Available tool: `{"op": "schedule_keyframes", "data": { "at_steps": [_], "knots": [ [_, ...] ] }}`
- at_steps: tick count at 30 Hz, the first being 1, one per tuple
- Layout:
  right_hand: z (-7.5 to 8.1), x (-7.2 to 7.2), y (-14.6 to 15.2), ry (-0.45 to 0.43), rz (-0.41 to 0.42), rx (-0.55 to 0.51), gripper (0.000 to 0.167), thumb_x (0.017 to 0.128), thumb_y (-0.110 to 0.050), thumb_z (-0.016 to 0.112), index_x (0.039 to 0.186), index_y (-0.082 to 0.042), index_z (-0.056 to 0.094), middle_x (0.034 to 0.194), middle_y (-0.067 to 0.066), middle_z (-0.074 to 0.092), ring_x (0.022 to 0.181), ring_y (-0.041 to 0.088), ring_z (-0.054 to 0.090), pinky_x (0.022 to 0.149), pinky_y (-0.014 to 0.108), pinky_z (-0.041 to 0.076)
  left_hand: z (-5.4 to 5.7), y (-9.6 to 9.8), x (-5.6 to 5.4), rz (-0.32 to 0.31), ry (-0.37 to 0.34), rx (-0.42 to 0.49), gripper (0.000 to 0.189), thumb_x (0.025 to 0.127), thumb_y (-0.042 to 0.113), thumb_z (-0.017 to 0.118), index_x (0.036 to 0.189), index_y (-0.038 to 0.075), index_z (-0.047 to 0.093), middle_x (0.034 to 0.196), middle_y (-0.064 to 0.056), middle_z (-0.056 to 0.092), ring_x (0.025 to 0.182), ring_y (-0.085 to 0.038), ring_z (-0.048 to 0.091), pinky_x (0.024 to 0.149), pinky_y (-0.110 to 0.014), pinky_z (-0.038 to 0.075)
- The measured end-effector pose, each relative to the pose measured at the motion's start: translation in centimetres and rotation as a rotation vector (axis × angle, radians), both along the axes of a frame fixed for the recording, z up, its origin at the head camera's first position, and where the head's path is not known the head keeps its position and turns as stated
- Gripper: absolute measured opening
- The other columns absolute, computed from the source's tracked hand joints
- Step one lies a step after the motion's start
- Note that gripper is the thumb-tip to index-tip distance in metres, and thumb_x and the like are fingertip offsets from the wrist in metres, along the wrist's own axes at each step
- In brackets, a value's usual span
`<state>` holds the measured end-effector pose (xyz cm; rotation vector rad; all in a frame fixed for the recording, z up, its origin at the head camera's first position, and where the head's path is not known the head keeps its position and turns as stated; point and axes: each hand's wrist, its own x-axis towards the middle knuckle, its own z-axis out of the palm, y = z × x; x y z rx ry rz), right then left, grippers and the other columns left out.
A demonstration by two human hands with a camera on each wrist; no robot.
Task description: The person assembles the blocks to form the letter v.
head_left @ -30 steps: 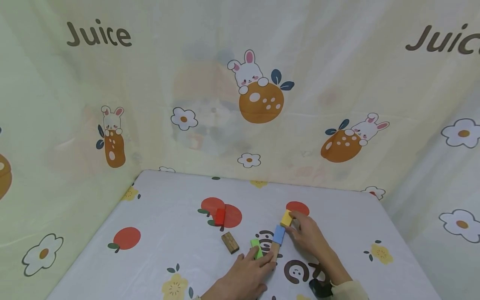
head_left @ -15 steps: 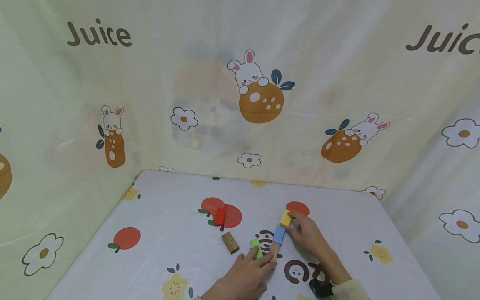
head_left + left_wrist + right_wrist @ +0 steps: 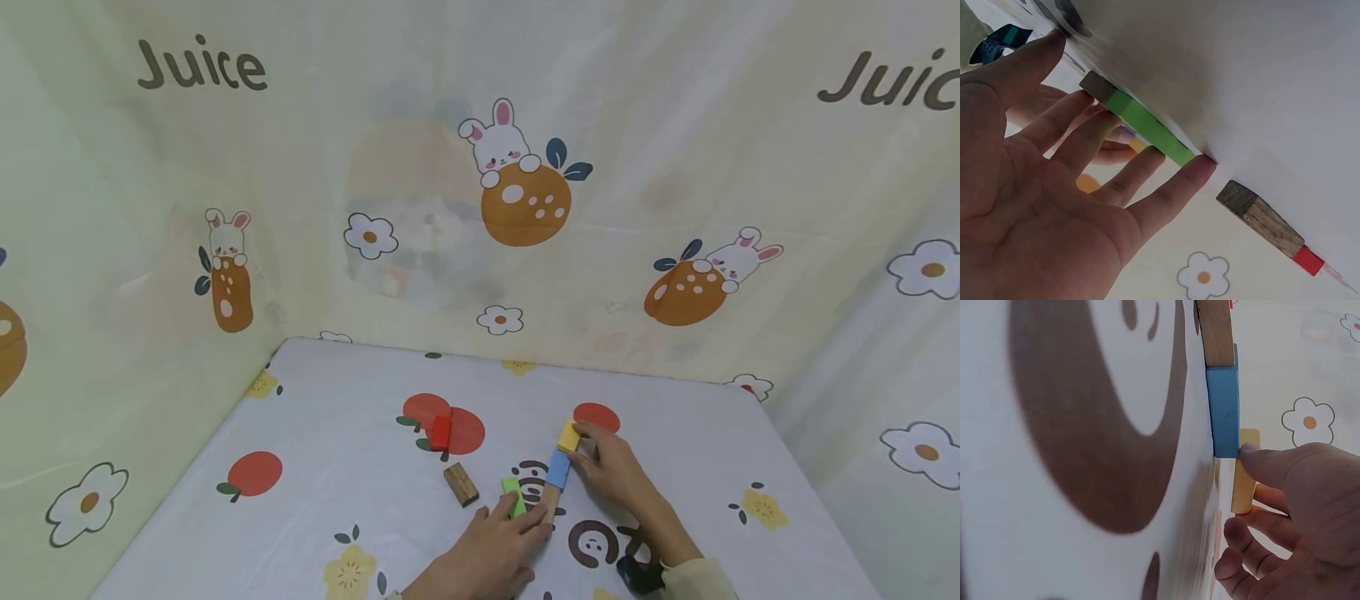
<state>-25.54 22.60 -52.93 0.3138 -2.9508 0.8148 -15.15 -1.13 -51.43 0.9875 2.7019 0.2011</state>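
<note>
My right hand pinches a yellow block between thumb and fingers at the far end of a row. Right before it in the row comes a blue block, then a light wooden block, partly covered by my left hand. The left fingers are extended, with fingertips at the wooden block and on a green block. In the left wrist view the green block lies along the fingertips. The right wrist view shows the thumb on the yellow block, beside the blue block's end.
A dark brown wood-grain block lies left of the green one. Farther back, a red block sits on a printed red fruit. The white printed cloth covers the table, and patterned curtains rise behind it and at both sides.
The right hand has shifted the yellow block slightly left, more in line with the blue block. The left hand and the other blocks stay put. The head view has moved a little.
</note>
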Motion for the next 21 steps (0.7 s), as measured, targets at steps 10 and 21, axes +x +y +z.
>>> {"op": "schedule_keyframes", "data": {
  "at_steps": [10,21],
  "knots": [
    [0.29,-0.27,0.02,-0.047,0.004,-0.009,0.054,0.096,-0.02,0.079,0.145,-0.006,0.062,0.14,0.016,0.069,0.087,0.019,0.057,0.078,0.031,0.052,-0.02,0.13,-0.04,0.011,-0.008,-0.001,0.066,0.096,0.043,0.076,0.156,0.041,0.048,0.17,0.019,0.037,0.153,-0.03,0.044,0.107,-0.057,0.057],
    [0.21,-0.61,0.17,-0.066,0.016,-0.012,0.051,0.096,-0.022,0.078,0.143,-0.008,0.063,0.136,0.014,0.07,0.083,0.017,0.054,0.071,0.026,0.046,-0.19,0.11,-0.09,0.011,-0.005,-0.007,0.066,0.096,0.045,0.075,0.156,0.042,0.048,0.17,0.02,0.038,0.153,-0.029,0.044,0.106,-0.056,0.058]
  ]
}}
